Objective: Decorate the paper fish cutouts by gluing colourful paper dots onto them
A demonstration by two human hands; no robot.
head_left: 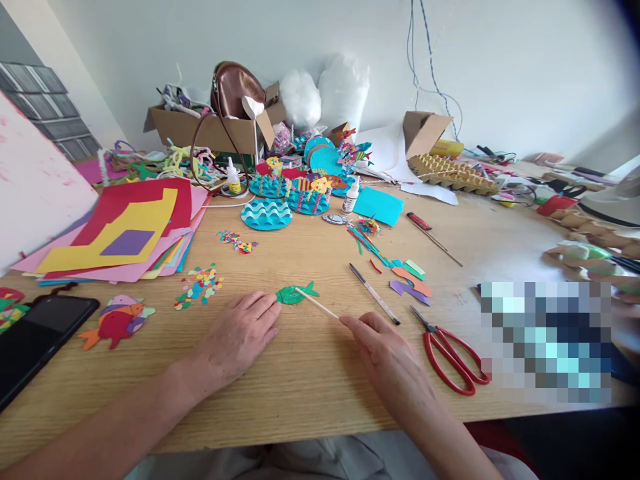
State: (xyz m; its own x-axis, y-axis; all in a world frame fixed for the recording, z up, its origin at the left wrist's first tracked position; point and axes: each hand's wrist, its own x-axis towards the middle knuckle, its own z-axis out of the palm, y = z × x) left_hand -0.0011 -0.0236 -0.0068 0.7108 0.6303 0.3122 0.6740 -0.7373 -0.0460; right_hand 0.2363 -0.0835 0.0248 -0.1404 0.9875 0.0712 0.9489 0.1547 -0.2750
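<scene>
A green paper fish (291,295) lies on the table between my hands, its tail toward the right. My left hand (240,333) rests flat on the tabletop, fingertips touching the fish's head end. Pinched in my right hand (383,347) is a thin pale stick (323,307), whose far tip meets the fish near its upper edge. Right of my right hand lie red-handled scissors (453,357), and beyond it a pen (374,293). Colourful paper dots (199,285) are scattered past my left hand. Several cut paper fish (119,321) are piled further left.
Stacked coloured sheets (125,220) and a dark phone (47,337) occupy the left side. Glue bottles (351,197), blue wave-decorated discs (267,215) and a blue sheet (379,205) stand or lie farther back. Paper scraps (411,283) and a red cutter (419,221) are to the right.
</scene>
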